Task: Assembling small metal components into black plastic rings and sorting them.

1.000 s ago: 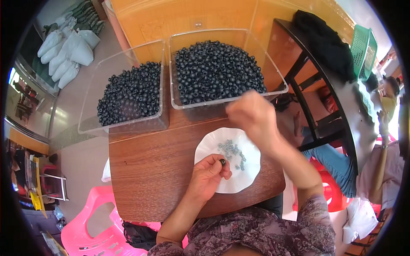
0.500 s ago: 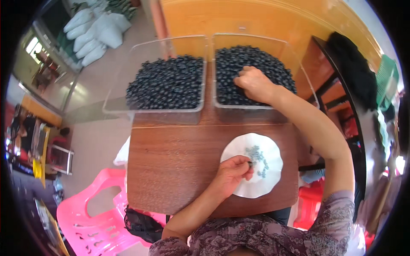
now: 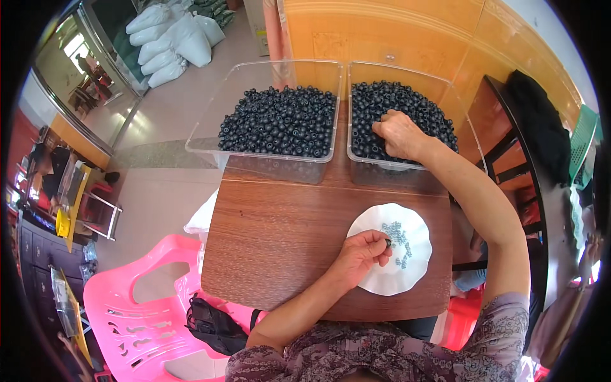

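My left hand is over the left part of a white scalloped plate, thumb and fingertips pinched on a small dark bead. Tiny pale blue-green pieces lie scattered on the plate. Farther off, my right hand reaches into the right clear plastic bin, its fingers curled at the surface of a heap of dark round beads. Whatever those fingers grip is hidden from view. A second clear bin beside it holds more of the same dark beads.
The brown wooden table carries both bins and the plate. A pink plastic chair with a black bag stands at the near left. White sacks are piled at the far left. A dark rack stands at the right.
The whole scene has shifted right in the picture as the view turned. My left hand still pinches the bead over the plate, and my right hand is still in the right bin.
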{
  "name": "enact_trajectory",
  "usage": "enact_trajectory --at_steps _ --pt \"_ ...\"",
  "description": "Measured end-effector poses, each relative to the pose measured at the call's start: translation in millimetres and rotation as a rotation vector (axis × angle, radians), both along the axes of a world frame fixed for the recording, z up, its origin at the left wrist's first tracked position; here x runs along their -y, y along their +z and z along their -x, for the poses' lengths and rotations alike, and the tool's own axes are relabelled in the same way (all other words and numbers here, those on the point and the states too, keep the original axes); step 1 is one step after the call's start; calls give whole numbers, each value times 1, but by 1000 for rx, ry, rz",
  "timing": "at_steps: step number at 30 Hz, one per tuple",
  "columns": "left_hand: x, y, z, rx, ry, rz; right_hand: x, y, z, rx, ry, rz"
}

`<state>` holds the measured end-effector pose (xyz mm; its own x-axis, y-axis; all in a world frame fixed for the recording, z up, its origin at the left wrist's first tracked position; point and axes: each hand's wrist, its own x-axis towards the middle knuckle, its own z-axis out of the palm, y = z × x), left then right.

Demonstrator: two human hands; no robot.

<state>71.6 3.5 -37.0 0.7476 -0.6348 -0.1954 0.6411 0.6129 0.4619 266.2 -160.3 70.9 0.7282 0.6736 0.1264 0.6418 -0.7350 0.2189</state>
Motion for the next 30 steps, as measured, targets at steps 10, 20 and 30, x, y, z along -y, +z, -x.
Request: enact_trajectory --at_steps 10,20,30 --pt "-3 5 1 12 40 6 24 13 27 -170 -143 -683" --pt "-4 12 1 50 57 -47 36 27 59 -483 -251 -1099" --pt "-12 28 11 110 133 56 6 42 162 -620 -235 -1424"
